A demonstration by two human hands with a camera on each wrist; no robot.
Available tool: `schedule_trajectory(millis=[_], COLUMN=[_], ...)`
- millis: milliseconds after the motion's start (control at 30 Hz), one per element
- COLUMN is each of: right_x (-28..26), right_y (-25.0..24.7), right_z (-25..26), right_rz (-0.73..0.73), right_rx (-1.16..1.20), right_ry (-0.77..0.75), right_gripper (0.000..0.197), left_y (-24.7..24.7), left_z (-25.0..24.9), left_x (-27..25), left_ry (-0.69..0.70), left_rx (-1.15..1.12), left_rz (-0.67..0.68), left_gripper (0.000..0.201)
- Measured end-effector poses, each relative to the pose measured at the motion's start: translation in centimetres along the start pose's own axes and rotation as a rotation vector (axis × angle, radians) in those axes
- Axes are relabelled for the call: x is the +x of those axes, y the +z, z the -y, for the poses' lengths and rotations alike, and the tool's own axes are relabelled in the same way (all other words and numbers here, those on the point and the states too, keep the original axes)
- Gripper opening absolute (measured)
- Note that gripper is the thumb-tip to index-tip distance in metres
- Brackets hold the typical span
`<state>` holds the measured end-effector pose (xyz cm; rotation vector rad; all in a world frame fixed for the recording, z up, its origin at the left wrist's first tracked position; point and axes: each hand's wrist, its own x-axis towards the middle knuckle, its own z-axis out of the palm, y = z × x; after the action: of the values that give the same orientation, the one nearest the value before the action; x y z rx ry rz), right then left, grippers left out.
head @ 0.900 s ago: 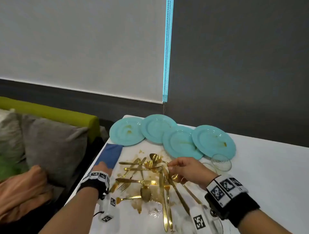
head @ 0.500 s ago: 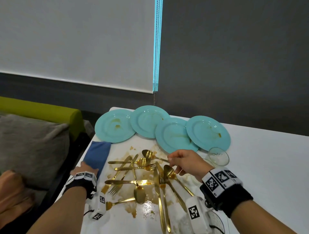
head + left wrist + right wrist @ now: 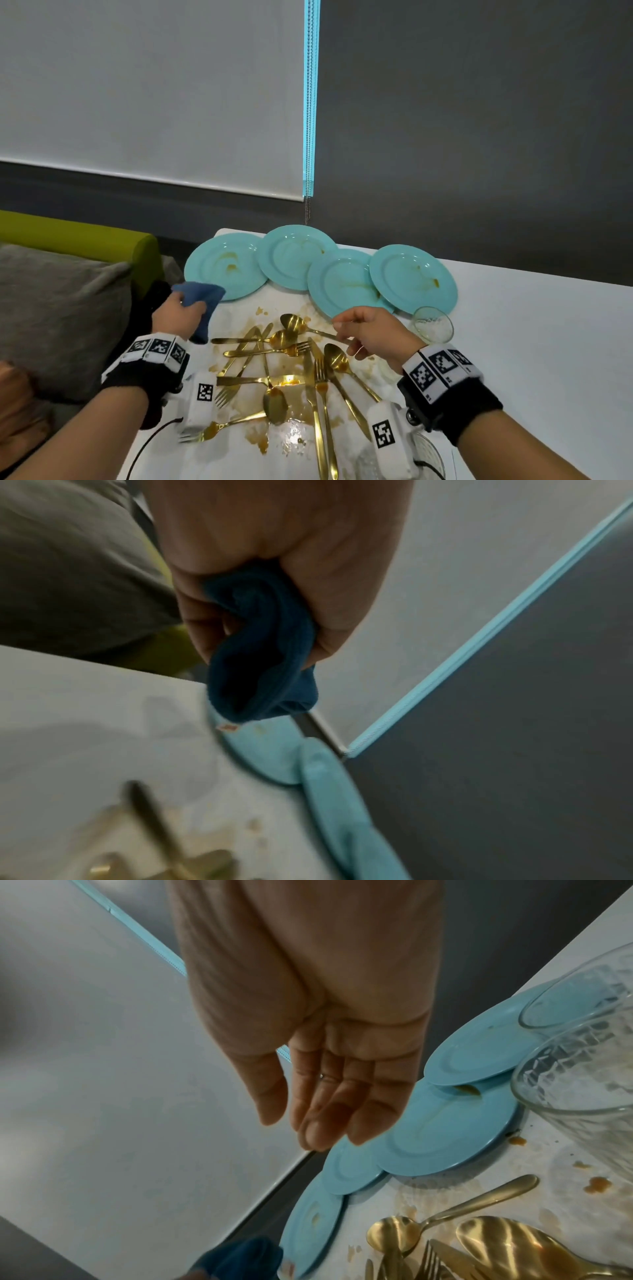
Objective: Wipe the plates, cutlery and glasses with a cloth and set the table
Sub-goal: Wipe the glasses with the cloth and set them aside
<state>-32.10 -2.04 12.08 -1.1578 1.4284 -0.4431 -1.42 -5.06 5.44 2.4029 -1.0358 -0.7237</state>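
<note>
Blue cloth [image 3: 200, 301] bunched in the left hand [image 3: 178, 317]; right hand [image 3: 329, 1080], fingers loose and empty, could nudge the glass [image 3: 432, 323] over.

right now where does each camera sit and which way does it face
Head: on the person's head, looking forward and down at the table, teal plates and gold cutlery; both forearms show.
Left wrist: looks along the left hand gripping the blue cloth.
Right wrist: looks along the right hand, fingers relaxed, towards plates, spoons and glasses.
All views share the plates.
</note>
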Motion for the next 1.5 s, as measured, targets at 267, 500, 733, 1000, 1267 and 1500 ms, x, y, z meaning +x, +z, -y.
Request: schedule_trajectory(millis=[267, 500, 733, 1000, 1267, 1500], right_x=[-3.2, -5.9, -9.1, -10.2, -10.4, -11.5], right_y=[-2.0, -5.3, -10.6, -14.4, -13.4, -14.0], right_z=[0.4, -3.1, -7.4, -10.1, -10.5, -10.4], right_rz=[-0.107, -0.251, -0.371, -0.293, -0.181, -0.095], right_rx=[0.31, 0.75, 0.556, 0.209, 0.05, -0.002], right_ry=[0.026, -0.047, -0.019, 0.185, 0.18, 0.135], right_gripper=[0.04, 0.042, 0.035, 0.023, 0.034, 0.01], left_y=[2.4, 8.7, 11.9, 16.8, 19.1, 20.1], left_z=[-10.2, -12.7, -9.0, -1.4, 0.7, 1.3], left_x=[-11.6, -21.1, -24.9, -26.1, -27.1, -27.6], left_ry=[0.433, 0.709, 0.712, 0.649, 0.52, 0.567], left_rx=[-0.482, -0.285, -0.067, 0.197, -0.005, -0.039], left_rz=[0.417, 0.757, 0.856, 0.821, 0.665, 0.576], left_gripper=[0.027, 0.057, 0.085, 0.128, 0.123, 0.088])
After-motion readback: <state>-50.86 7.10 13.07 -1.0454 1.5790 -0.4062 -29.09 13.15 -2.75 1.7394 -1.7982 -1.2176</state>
